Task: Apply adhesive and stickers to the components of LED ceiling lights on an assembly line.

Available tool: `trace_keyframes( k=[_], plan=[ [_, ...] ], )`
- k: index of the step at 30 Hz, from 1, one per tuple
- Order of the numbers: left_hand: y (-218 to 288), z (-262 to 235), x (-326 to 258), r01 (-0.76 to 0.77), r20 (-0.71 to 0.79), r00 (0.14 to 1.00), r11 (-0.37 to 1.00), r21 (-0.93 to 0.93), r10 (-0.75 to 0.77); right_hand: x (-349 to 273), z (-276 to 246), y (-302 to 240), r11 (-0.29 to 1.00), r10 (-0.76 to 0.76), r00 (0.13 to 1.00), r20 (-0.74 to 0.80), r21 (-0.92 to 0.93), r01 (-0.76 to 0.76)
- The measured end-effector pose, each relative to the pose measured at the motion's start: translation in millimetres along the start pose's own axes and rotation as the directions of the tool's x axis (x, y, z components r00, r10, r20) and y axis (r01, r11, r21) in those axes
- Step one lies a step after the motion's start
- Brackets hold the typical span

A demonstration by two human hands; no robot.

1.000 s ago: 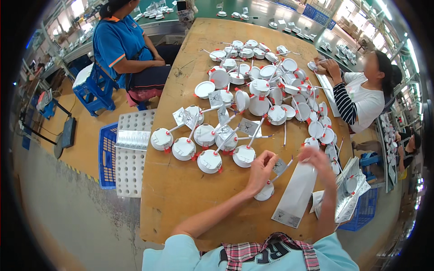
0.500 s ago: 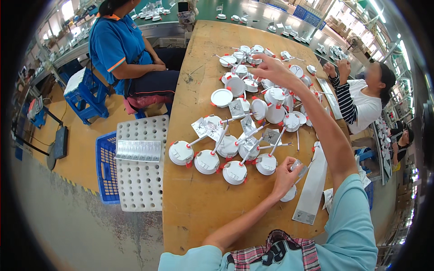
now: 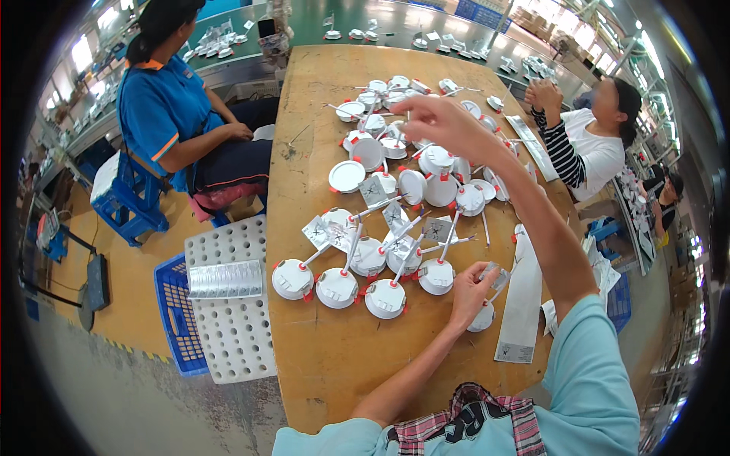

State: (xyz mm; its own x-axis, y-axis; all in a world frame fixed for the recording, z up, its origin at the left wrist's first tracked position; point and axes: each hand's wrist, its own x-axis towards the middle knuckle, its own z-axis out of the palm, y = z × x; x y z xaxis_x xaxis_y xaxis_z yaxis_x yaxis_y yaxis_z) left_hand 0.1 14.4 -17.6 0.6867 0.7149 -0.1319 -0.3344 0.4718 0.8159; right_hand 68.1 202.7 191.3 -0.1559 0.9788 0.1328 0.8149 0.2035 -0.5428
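Left hand (image 3: 471, 292) curls loosely around a small clear plastic sleeve (image 3: 493, 275) near the table's right edge, resting over a round white lamp fitting (image 3: 482, 318) just beside a long flat white strip (image 3: 523, 304). Right hand (image 3: 441, 121) stretches far out over the pile of round white fittings (image 3: 426, 178) with red clips and thin white wires, fingers pinched together (on what, cannot tell). Worn yellowish wooden table (image 3: 334, 357); perforated white tray (image 3: 228, 319) on blue crate (image 3: 173, 315) at left.
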Motion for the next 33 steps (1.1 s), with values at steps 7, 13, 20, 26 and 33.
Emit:
trace_keyframes(
  k=[7, 13, 20, 26, 33],
  plan=[
    [-2, 8, -1, -0.035, 0.086, 0.995, 0.996, -0.077, 0.042, -212, -6, -25, 0.934, 0.34, 0.774, -0.534, 0.288, -0.211],
    [-1, 1, -3, 0.005, 0.019, 1.0, 0.997, -0.077, -0.004, -327, 66, 33, 0.723, 0.687, 0.479, -0.547, 0.579, -0.376],
    [13, -2, -7, 0.009, 0.053, 0.999, 0.999, -0.05, -0.006, -313, 92, 38, 0.55, 0.707, 0.679, -0.197, 0.757, -0.353],
    [27, -3, -4, -0.001, 0.035, 0.999, 0.998, 0.065, -0.001, -308, 94, 49, 0.497, 0.664, 0.733, -0.144, 0.818, -0.29],
    [34, -10, -3, 0.067, 0.138, 0.986, 0.975, 0.213, -0.097, -313, 94, 52, 0.505, 0.634, 0.757, -0.158, 0.825, -0.252]
  ],
)
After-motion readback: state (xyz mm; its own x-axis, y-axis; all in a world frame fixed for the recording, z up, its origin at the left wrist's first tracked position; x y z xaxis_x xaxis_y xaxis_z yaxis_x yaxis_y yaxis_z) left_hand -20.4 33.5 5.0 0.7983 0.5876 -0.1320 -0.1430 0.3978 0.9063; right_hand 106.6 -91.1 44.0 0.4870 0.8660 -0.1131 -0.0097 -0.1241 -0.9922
